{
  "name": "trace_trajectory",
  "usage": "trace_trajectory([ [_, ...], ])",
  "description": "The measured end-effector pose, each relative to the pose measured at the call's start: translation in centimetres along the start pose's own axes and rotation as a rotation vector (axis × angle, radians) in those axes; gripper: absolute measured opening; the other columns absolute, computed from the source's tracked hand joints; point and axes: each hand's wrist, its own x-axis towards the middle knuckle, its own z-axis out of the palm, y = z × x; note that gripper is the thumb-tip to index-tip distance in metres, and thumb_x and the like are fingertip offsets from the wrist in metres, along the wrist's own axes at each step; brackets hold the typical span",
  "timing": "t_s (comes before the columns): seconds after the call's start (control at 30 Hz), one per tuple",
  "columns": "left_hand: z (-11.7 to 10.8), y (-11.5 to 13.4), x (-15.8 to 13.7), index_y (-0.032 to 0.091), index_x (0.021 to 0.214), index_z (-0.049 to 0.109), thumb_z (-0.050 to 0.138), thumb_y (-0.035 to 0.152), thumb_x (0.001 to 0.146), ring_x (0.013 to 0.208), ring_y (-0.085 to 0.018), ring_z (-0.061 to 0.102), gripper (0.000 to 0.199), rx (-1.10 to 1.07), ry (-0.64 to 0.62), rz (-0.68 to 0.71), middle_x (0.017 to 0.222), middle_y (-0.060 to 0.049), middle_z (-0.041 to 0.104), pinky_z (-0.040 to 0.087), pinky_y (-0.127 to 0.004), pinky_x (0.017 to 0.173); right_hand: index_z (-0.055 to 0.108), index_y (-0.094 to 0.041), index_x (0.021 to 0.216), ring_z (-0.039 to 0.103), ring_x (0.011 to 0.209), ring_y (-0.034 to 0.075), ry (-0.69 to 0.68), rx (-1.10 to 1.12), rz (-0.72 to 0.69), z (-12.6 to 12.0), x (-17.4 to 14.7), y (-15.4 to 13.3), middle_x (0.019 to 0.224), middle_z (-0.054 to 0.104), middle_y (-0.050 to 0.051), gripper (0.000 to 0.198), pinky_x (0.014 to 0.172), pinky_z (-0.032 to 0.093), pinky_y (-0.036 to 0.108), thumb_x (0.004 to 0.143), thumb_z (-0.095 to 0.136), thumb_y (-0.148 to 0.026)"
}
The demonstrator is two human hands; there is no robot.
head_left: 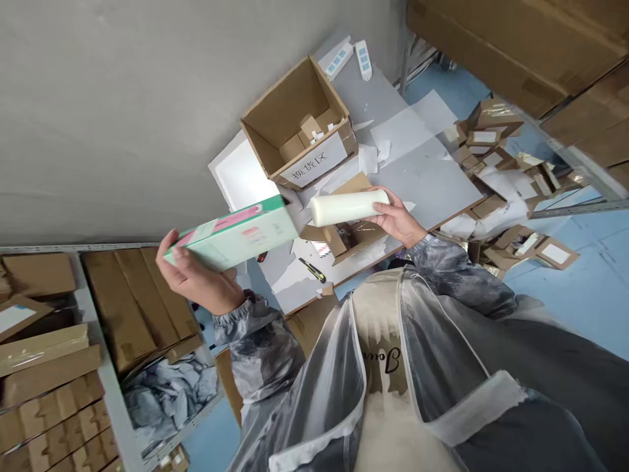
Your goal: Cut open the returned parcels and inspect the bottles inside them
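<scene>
My left hand (194, 278) grips one end of a long mint-green and pink product box (240, 234), held out in the air over the edge of a grey table (427, 180). My right hand (396, 216) holds a pale cream cylinder (346, 208) by its right end. The cylinder's other end sits close to the open end of the green box. Whether the two touch I cannot tell. Both are above a flat brown carton (344, 239) on the table.
An open cardboard box (299, 124) with a white label and small cartons inside stands on the table. White paper sheets, two white power strips (351, 58) and a utility knife (312, 269) lie around it. Small brown cartons (511, 170) pile up on the right. Shelves with flat cardboard (54, 367) stand at the left.
</scene>
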Motion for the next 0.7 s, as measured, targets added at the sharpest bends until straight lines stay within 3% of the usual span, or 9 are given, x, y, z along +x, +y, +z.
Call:
trace_trajectory([
  [0.1, -1.3, -1.0, -1.0, 0.023, 0.144, 0.075, 0.081, 0.079, 0.113, 0.137, -0.028, 0.082, 0.064, -0.265, 0.056, -0.238, 0.137, -0.006, 0.08, 0.075, -0.035, 0.105, 0.074, -0.032, 0.122, 0.084, 0.142, 0.038, 0.028, 0.047, -0.04, -0.2, 0.4, -1.3, 0.129, 0.087, 0.003, 0.068, 0.104, 0.089, 0.054, 0.077, 0.119, -0.055],
  [0.2, -1.2, -2.2, -3.0, 0.025, 0.148, 0.073, 0.085, 0.077, 0.113, 0.133, -0.027, 0.085, 0.063, -0.436, 0.026, -0.404, 0.138, -0.006, 0.084, 0.075, -0.033, 0.098, 0.075, -0.032, 0.122, 0.085, 0.142, 0.036, 0.057, 0.095, -0.082, 0.8, 0.5, -2.1, 0.126, 0.09, 0.003, 0.069, 0.099, 0.088, 0.046, 0.078, 0.115, -0.067],
  [0.33, 1.9, -4.5, -7.1, 0.025, 0.152, 0.077, 0.075, 0.084, 0.118, 0.133, -0.031, 0.085, 0.069, -0.682, -0.06, -0.688, 0.139, -0.012, 0.09, 0.073, -0.036, 0.099, 0.076, -0.032, 0.119, 0.089, 0.134, 0.035, 0.096, 0.14, -0.132, 4.3, -0.1, -3.6, 0.116, 0.09, 0.002, 0.077, 0.101, 0.086, 0.049, 0.075, 0.111, -0.085],
  [0.47, 5.9, -7.0, -11.9, 0.024, 0.148, 0.082, 0.062, 0.074, 0.129, 0.101, -0.022, 0.083, 0.057, -0.914, -0.104, -1.077, 0.129, -0.013, 0.092, 0.063, -0.026, 0.072, 0.078, -0.032, 0.118, 0.09, 0.118, 0.028, 0.028, 0.118, -0.155, 7.8, -1.1, -6.4, 0.105, 0.088, 0.0, 0.082, 0.105, 0.084, 0.046, 0.079, 0.102, -0.099],
  [0.57, 7.7, -8.4, -14.9, 0.023, 0.132, 0.084, 0.054, 0.066, 0.135, 0.079, -0.017, 0.074, 0.053, -0.981, -0.097, -1.311, 0.113, -0.01, 0.09, 0.052, -0.022, 0.059, 0.078, -0.033, 0.118, 0.087, 0.104, 0.022, -0.108, 0.002, -0.218, 9.5, -1.3, -8.8, 0.095, 0.085, -0.003, 0.077, 0.095, 0.08, 0.036, 0.083, 0.099, -0.099],
  [0.7, 8.4, -9.2, -17.1, 0.022, 0.12, 0.084, 0.049, 0.063, 0.136, 0.069, -0.017, 0.072, 0.056, -0.994, -0.061, -1.41, 0.096, -0.006, 0.087, 0.055, -0.024, 0.057, 0.078, -0.031, 0.124, 0.085, 0.088, 0.024, -0.145, -0.14, -0.322, 10.5, -1.7, -10.7, 0.1, 0.085, 0.0, 0.081, 0.073, 0.079, 0.04, 0.09, 0.093, -0.102],
])
